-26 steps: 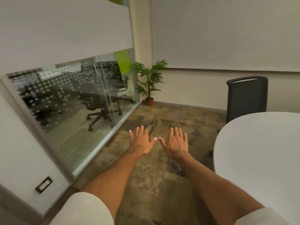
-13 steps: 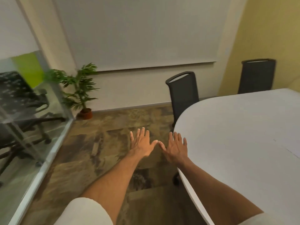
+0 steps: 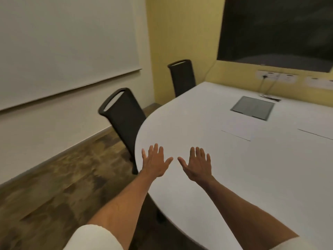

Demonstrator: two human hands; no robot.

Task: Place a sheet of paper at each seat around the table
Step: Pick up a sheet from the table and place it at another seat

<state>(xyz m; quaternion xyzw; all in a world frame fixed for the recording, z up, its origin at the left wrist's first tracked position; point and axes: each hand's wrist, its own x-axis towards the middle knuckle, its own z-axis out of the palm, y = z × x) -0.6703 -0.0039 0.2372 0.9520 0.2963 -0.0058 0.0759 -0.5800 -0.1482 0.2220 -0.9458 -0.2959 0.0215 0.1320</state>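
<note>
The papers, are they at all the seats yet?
Not yet. Two sheets seem to lie mid-table, one sheet and another at the right edge, neither by a chair. The left hand and right hand are open and empty. The near chair and far chair show no paper.

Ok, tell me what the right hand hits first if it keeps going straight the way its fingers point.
Probably nothing at first: the right hand points out over bare white table. Further along that line lies a sheet of paper, then the grey floor-box panel. How high the hand is held is unclear, so it might pass above both.
</note>
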